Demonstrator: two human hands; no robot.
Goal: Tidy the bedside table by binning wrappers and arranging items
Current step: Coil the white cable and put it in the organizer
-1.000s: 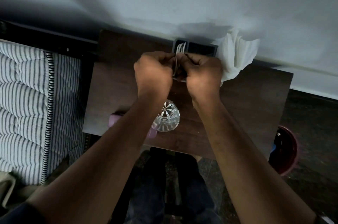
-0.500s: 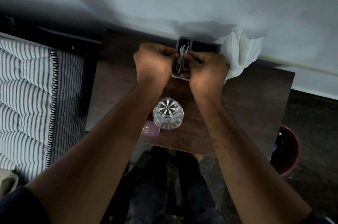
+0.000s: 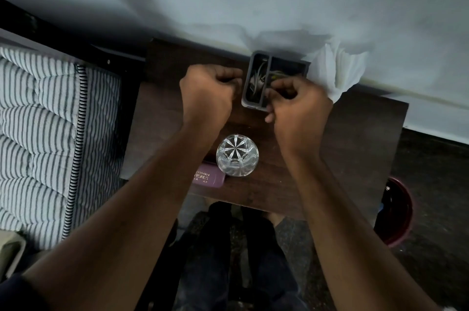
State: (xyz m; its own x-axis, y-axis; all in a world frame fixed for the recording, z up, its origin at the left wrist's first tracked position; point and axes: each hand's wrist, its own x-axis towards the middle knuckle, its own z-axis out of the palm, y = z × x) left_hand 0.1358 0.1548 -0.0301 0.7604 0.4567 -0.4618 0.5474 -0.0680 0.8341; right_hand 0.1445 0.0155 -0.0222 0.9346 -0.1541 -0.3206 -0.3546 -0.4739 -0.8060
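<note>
A grey two-compartment tray (image 3: 253, 105) stands at the back of the dark wooden bedside table (image 3: 355, 138). A coiled white cable (image 3: 256, 81) lies in its left compartment. My left hand (image 3: 206, 97) is a closed fist just left of the tray, its fingertips by the tray's wall. My right hand (image 3: 300, 105) is curled over the divider and right compartment, pinching where a cable strand crosses; its thumb sits at the tray's near corner. A cut-glass tumbler (image 3: 237, 155) stands upright near the front edge, beside a purple case (image 3: 208, 178) that my left forearm partly hides.
Crumpled white tissue (image 3: 337, 74) lies against the wall right of the tray. A red bin (image 3: 396, 211) sits on the floor at the table's right. A striped mattress (image 3: 50, 133) borders the table on the left. The wall runs directly behind.
The cable coil, held up between both hands before, now lies in the tray's left compartment. My left hand has drawn away to the left; my right hand stays at the divider.
</note>
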